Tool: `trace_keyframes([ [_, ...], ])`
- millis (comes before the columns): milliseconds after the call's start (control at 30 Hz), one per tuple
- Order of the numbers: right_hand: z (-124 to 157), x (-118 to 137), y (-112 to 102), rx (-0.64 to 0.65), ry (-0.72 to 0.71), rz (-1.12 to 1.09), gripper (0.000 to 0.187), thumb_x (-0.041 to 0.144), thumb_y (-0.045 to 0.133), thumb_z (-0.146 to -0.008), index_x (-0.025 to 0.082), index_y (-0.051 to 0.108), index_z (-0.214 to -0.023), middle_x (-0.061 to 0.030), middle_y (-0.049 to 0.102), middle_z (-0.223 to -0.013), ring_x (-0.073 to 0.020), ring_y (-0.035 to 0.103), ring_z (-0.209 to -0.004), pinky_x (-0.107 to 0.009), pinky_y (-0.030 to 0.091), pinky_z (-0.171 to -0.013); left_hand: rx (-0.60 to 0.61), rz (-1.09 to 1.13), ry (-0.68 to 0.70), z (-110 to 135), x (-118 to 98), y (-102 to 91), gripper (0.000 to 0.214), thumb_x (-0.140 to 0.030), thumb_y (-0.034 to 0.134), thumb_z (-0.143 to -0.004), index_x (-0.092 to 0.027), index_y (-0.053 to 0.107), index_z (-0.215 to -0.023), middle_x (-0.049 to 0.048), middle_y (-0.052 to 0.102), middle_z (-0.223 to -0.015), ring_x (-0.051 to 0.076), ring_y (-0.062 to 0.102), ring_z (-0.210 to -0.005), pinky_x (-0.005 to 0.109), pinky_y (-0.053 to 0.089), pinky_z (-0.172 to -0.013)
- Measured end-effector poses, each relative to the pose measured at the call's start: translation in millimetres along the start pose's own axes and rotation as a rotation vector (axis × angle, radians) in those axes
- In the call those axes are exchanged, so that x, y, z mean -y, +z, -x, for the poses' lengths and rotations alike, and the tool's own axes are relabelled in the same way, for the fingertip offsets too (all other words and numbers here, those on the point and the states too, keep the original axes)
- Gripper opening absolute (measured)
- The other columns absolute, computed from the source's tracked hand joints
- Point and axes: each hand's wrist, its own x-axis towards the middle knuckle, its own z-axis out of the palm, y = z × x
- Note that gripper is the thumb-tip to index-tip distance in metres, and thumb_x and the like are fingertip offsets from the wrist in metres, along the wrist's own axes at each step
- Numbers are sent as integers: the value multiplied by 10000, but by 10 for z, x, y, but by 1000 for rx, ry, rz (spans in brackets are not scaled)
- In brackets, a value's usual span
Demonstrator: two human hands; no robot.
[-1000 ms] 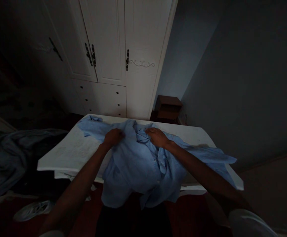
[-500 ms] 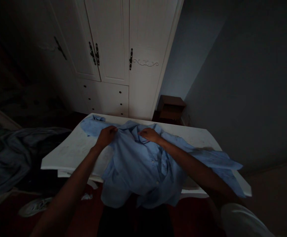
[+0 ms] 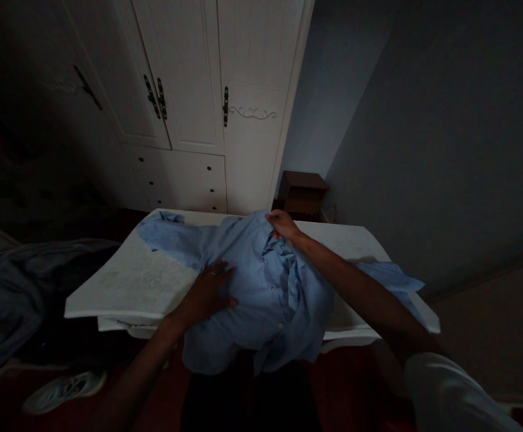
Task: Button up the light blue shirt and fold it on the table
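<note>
A light blue button-up shirt (image 3: 243, 300) lies across a white table (image 3: 126, 282), its lower part hanging over the near edge. One sleeve stretches to the far left corner, the other to the right end. My left hand (image 3: 211, 288) rests on the shirt's front with fingers spread and a ring on one finger. Near the table's far edge my right hand (image 3: 283, 226) is closed on the shirt around its collar area. The cloth beneath the right hand is bunched, and part of the shirt is hidden behind my right forearm.
A white wardrobe (image 3: 189, 90) with dark handles stands behind the table. Beyond it, a small brown cabinet (image 3: 304, 189) sits by the wall. Dark crumpled cloth (image 3: 9, 300) lies at the left, and a shoe (image 3: 65, 391) is on the red floor.
My left hand has left the shirt's upper edge and come down toward me, flat on its front. The right hand has moved farther away, drawing the collar area with it.
</note>
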Motion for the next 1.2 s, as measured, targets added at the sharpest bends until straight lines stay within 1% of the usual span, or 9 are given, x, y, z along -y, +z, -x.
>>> trace_keyframes([
  [100, -123, 32, -285, -122, -10, -52, 272, 409, 616, -858, 188, 514, -738, 83, 407, -476, -56, 367, -356, -155, 255, -326, 40, 67, 28, 49, 133, -107, 524, -411, 617, -851, -278, 545, -1352, 73, 444, -1488, 251, 454, -1337, 406, 358, -1116],
  [200, -200, 22, -388, -186, 5, -102, 290, 428, 620, -858, 189, 506, -740, 68, 471, -513, -66, 430, -418, -157, 357, -393, 17, 2, -40, 61, 144, -231, 368, -263, 530, -886, -271, 650, -1234, 52, 569, -1380, 244, 545, -1246, 391, 407, -1078],
  [400, -118, -84, -294, -94, 79, -66, 233, 367, 615, -870, 162, 545, -782, -51, 649, -704, -138, 627, -605, -271, 534, -608, -349, 22, -185, 219, -151, -337, 345, -264, 465, -883, -178, 677, -1141, 123, 623, -1264, 274, 581, -1159, 424, 466, -1003],
  [567, 379, -260, -326, -57, -2, 73, 397, 207, 760, -690, 174, 606, -1055, -100, 669, -1109, -235, 648, -1004, -379, 524, -880, -631, 407, -468, 716, -433, -118, 379, -491, 501, -855, -198, 679, -1017, 78, 691, -1007, 227, 655, -876, 355, 546, -801],
  [667, 843, -415, -445, 57, -217, 252, 463, 283, 716, -746, 215, 588, -1186, -92, 615, -1246, -253, 585, -1153, -414, 483, -972, -790, 504, -746, 1074, -419, 165, 401, -515, 511, -811, -192, 664, -992, 74, 694, -966, 235, 658, -842, 361, 548, -763],
  [800, 1263, -716, -769, -6, -456, 585, 436, 322, 567, -857, 199, 544, -1275, -121, 579, -1289, -261, 551, -1191, -448, 454, -1013, -763, 546, -877, 1340, -265, 447, 467, -560, 571, -724, -201, 642, -1013, 75, 683, -969, 261, 660, -835, 377, 554, -700],
  [967, 1314, -1186, -1196, -273, -213, 897, 488, 224, 544, -814, 85, 531, -1282, -195, 570, -1291, -308, 504, -1243, -462, 383, -1071, -686, 657, -841, 1212, -230, 516, 590, -625, 689, -599, -182, 600, -978, 86, 672, -973, 260, 656, -858, 388, 549, -747],
  [1067, 1317, -1397, -1275, -260, -69, 953, 469, 278, 559, -833, 77, 560, -1256, -211, 592, -1275, -304, 540, -1211, -421, 411, -1039, -661, 670, -852, 1135, -295, 493, 612, -621, 743, -534, -182, 581, -928, 68, 670, -883, 253, 654, -834, 389, 536, -769],
  [1200, 1338, -1524, -1285, -260, -48, 943, 297, 290, 530, -866, 137, 672, -1078, -156, 663, -1160, -253, 603, -1104, -351, 438, -978, -609, 855, -835, 1297, -344, 418, 576, -650, 716, -577, -178, 621, -895, 58, 694, -796, 238, 658, -751, 334, 529, -671],
])
